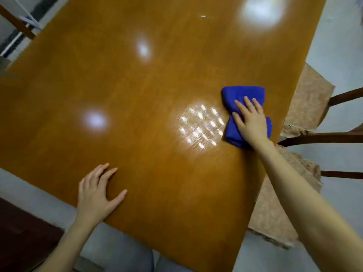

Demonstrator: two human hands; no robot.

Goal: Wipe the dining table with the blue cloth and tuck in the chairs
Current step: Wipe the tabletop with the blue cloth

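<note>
Glossy brown wood fills the view: the dining table (137, 85) runs from 7 o'clock up to 1 o'clock, with ceiling lights glaring off its top. Along its edge stand the far chair (310, 99) at 3 o'clock and the near chair (275, 209) at 5 o'clock. Their worn tan seats show beyond the tabletop and are not yet tucked in.

Your left hand (96, 191) rests flat at 7 o'clock by the near edge, fingers spread, holding nothing. Your right hand (251, 122) presses straight, slightly parted fingers onto the blue cloth (243, 95) at 3 o'clock, close to the chair-side edge. The cloth is a thick, deep-blue wad, bunched double, showing past your fingertips and beside your palm. Fine streaks catch the light just beside it, toward 9 o'clock.

Wiping looks to be the step in hand. The next pass likely calls for flat, even pressure toward 12 o'clock, where a small white speck (203, 16) lies; the chairs come after.
</note>
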